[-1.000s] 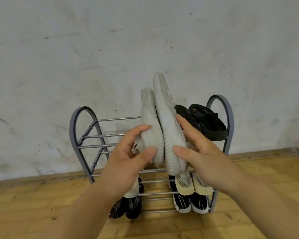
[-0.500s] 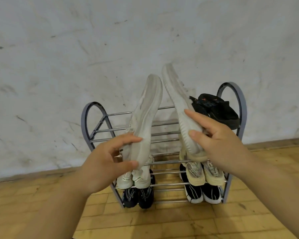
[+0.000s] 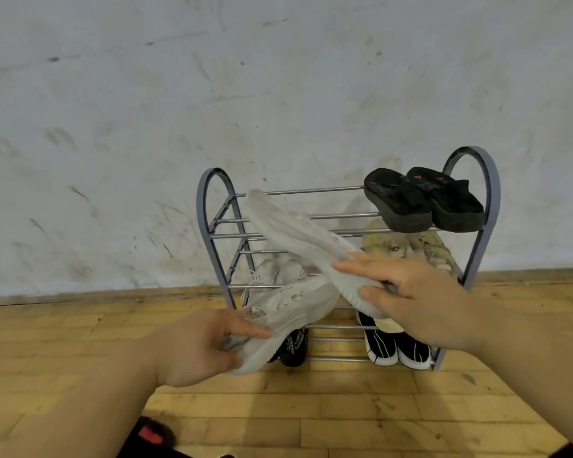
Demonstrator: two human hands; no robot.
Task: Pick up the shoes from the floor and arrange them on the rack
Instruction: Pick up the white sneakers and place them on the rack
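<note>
Two pale grey-white sneakers, held in front of a metal rack [image 3: 212, 206] at the frame's centre. Right hand [image 3: 420, 299] clamped on the heel end of the upper sneaker [image 3: 298, 233], thumb under and fingers [image 3: 354, 267] over the sole; sole ribbed, turned toward the camera, off-white and faintly soiled, toe slanted up toward the upper left, across the rack's top rails. Left hand [image 3: 199, 348] closed on the lower sneaker [image 3: 288, 312], gripped at its heel opening at lower centre; knit upper with pale laces and light speckled marks, toe aimed right, lying on its side before the rack's middle tier. Toe of the lower sneaker just under the heel of the upper one; contact between them could not be told. Both slightly blurred.

Rack with dark arched side frames and thin chrome rails, stood against a scuffed white wall [image 3: 146, 127] on a yellowish wood-block floor [image 3: 344, 408]. On the top tier, at right, a pair of black slides [image 3: 424, 200], side by side. Beneath them, a yellowish-cream pair [image 3: 401, 246]; at the bottom right, black shoes with white soles [image 3: 394, 352]. Behind the held sneakers, another whitish pair [image 3: 272, 269] on the middle tier and a dark shoe [image 3: 293, 350] low down, mostly hidden.
</note>
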